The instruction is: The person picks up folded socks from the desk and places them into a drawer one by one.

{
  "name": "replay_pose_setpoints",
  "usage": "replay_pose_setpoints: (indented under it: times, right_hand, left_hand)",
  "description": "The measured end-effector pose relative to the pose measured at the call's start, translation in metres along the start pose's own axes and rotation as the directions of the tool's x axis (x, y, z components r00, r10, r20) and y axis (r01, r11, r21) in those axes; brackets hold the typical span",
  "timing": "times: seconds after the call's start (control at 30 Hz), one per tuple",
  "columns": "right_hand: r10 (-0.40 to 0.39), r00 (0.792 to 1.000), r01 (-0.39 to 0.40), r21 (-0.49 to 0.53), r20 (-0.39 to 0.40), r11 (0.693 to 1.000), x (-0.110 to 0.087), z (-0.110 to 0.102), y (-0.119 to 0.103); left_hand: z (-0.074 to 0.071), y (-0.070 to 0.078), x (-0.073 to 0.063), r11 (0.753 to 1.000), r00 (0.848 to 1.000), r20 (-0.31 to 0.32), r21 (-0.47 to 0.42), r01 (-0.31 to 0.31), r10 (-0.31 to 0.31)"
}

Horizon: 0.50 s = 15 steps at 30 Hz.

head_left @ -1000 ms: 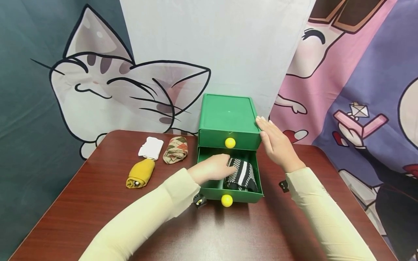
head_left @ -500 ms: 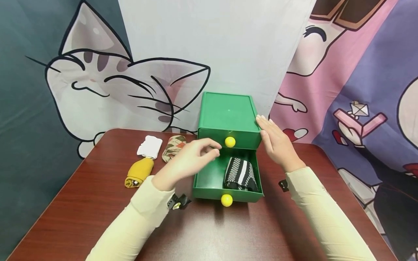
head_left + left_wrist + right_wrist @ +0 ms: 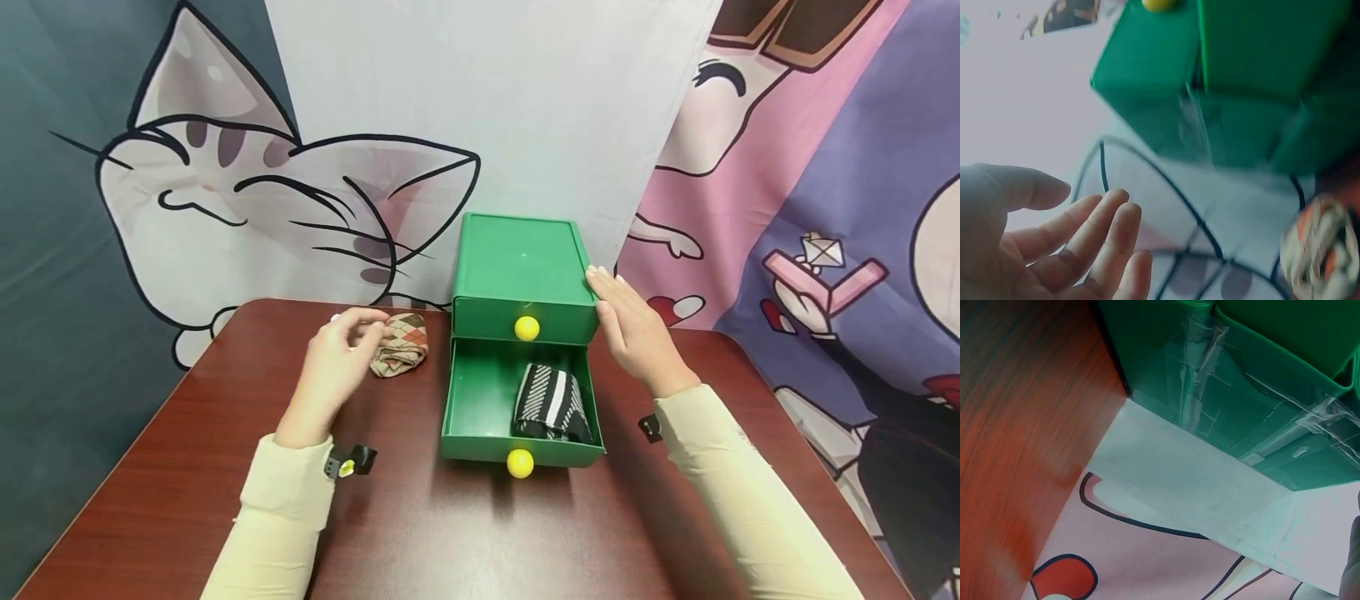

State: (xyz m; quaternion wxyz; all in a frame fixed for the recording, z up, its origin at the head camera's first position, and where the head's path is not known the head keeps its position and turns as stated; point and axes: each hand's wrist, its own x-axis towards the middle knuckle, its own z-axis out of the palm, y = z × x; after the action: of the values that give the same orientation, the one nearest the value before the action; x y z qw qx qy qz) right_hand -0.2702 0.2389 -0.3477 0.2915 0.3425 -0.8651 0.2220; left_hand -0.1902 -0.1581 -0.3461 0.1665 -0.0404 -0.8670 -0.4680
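My left hand (image 3: 330, 375) hovers over the left of the table, beside the rolled argyle sock (image 3: 401, 346). In the left wrist view its fingers (image 3: 1116, 234) are loosely bent and nothing lies in the palm. Behind this hand the white and yellow rolls are almost wholly hidden. With straight fingers, my right hand (image 3: 633, 333) rests against the upper right edge of the green drawer cabinet (image 3: 525, 258). The lower drawer (image 3: 480, 448) is pulled out. A rolled black-and-white patterned sock (image 3: 553, 404) lies in its right half.
Yellow round knobs stick out from the upper drawer (image 3: 527, 328) and the lower one. The cabinet stands at the back of the brown table (image 3: 480, 533), in front of a printed cloth backdrop (image 3: 555, 108). Clear tape (image 3: 1197, 381) runs along the cabinet's side.
My left hand has let go of the black-and-white sock in the drawer and moved left, over the white and yellow rolls. My right hand has stayed on the cabinet.
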Motion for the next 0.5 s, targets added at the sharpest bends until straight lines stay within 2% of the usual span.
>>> replay_pose_setpoints:
  times: [0.1,0.23,0.33,0.5]
  right_hand:
    - [-0.001,1.0,0.001,-0.001,0.002,1.0,0.001,0.001,0.001]
    - [-0.003,1.0,0.003,-0.001,0.001,1.0,0.0,0.001,0.0]
    - [-0.009,1.0,0.009,0.0,-0.009,1.0,-0.001,0.001,0.0]
    - [-0.007,1.0,0.007,-0.003,-0.019,1.0,0.0,0.0,0.0]
  left_hand:
    - [-0.01,-0.016,-0.002,0.997,0.996,-0.062,0.051,0.062,-0.059]
    - [-0.021,-0.038,-0.007,0.985,0.988,-0.106,0.12,0.122,-0.109]
    - [-0.026,-0.051,-0.009,0.978,0.985,-0.103,0.138,0.155,-0.141]
    - [-0.033,-0.069,-0.006,0.961,0.975,-0.053,0.166,0.222,-0.216]
